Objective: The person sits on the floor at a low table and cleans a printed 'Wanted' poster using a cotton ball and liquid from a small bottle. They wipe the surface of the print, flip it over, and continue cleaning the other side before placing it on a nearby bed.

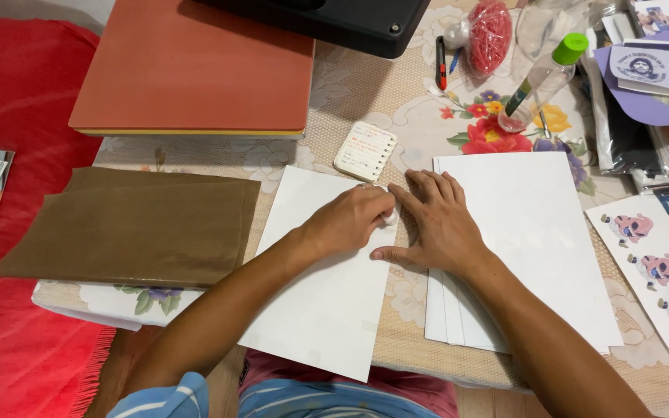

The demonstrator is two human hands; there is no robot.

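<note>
Just plain white sheet [323, 302] under left hand [348, 220]

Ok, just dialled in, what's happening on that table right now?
A person is working with white paper on a floral tablecloth. The left hand is curled on a single white sheet, pinching something small and white at its right edge. The right hand lies flat across the gap, fingers on the left edge of a stack of white sheets. Brown sheets lie to the left, a printed sticker strip to the right.
</note>
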